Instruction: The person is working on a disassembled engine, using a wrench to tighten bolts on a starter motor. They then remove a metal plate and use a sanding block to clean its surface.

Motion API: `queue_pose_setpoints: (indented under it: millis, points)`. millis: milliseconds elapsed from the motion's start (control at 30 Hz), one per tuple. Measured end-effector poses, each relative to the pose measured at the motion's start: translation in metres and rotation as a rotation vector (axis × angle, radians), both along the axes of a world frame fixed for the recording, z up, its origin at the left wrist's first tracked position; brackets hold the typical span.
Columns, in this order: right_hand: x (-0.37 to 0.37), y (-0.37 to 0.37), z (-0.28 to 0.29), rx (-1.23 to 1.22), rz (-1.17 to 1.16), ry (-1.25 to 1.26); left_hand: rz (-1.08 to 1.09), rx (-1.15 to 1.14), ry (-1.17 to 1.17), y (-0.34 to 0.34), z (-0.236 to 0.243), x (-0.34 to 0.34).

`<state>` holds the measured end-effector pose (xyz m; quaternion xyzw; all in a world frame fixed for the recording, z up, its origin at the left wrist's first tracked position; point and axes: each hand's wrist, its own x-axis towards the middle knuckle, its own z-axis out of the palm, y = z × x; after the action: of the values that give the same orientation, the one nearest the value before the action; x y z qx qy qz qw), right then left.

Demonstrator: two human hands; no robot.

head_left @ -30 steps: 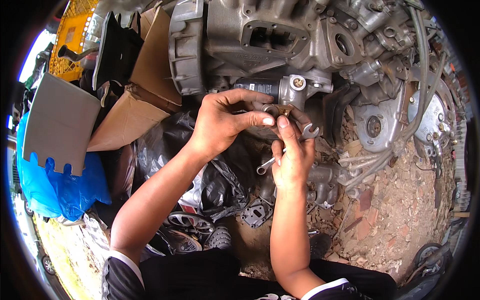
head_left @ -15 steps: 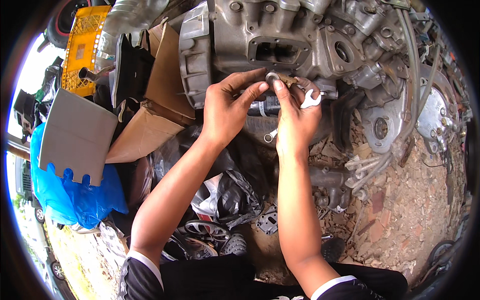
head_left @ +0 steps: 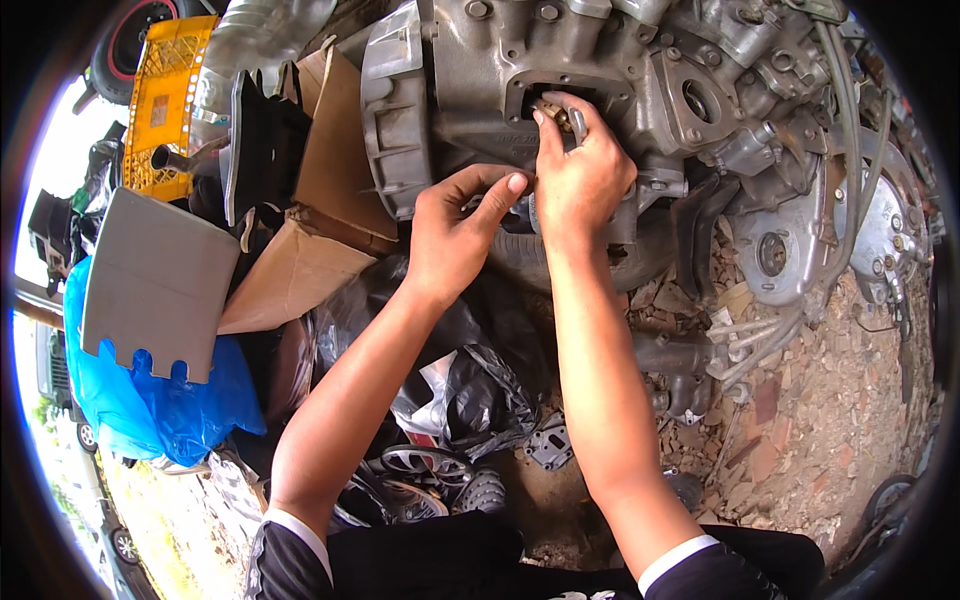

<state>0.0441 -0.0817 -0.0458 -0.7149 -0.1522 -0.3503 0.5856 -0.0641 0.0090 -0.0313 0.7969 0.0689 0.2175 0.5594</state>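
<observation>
At the rectangular opening (head_left: 520,95) in the grey metal housing (head_left: 470,75), my right hand (head_left: 588,190) pinches a small brass-coloured fitting (head_left: 549,108) between thumb and fingers. A curved grey metal piece (head_left: 577,126) shows against those fingers; its kind is hard to make out. Below the opening, just beside my right wrist, my left hand (head_left: 455,225) has thumb and forefinger drawn together. Whatever lies between those fingertips, if anything, is too small to name.
An open cardboard box (head_left: 310,235) stands left of the housing, near a grey plastic panel (head_left: 155,280) and blue plastic bag (head_left: 160,400). Black plastic bags (head_left: 470,390) lie under my arms. Hoses (head_left: 850,150) and a metal cover plate (head_left: 775,250) are at right, over rubble (head_left: 790,430).
My right hand has moved up and away from my left, carrying the brass fitting to the housing opening. The open-ended wrench seen in the right hand before no longer shows clearly.
</observation>
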Motion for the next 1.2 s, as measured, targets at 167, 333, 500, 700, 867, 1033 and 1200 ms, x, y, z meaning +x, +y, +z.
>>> queue_pose_setpoints:
  millis: [167, 333, 500, 700, 867, 1033, 1200]
  points:
    - [-0.004, -0.007, -0.001, 0.234, 0.087, 0.129, 0.019, -0.008, 0.063, 0.004, 0.000, -0.002]
    - [-0.034, -0.039, -0.010, 0.678, 0.704, 0.488, -0.013, -0.209, -0.117, -0.007, 0.001, 0.010]
    - [-0.044, -0.058, -0.007, 0.642, 0.755, 0.667, -0.136, -0.289, -0.026, -0.010, -0.001, 0.011]
    - [-0.041, -0.053, -0.011, 0.385, 0.702, 0.532, -0.059, -0.393, -0.053, -0.011, 0.000, 0.013]
    - [-0.032, -0.053, -0.017, 0.162, 0.253, 0.324, 0.022, -0.492, -0.049, -0.010, -0.005, 0.012]
    - [-0.014, -0.060, -0.002, 0.122, 0.105, 0.202, 0.052, -0.536, -0.048, -0.008, -0.003, 0.013]
    - [-0.005, -0.048, 0.003, 0.304, 0.314, 0.184, -0.012, -0.588, -0.093, -0.018, 0.000, 0.019]
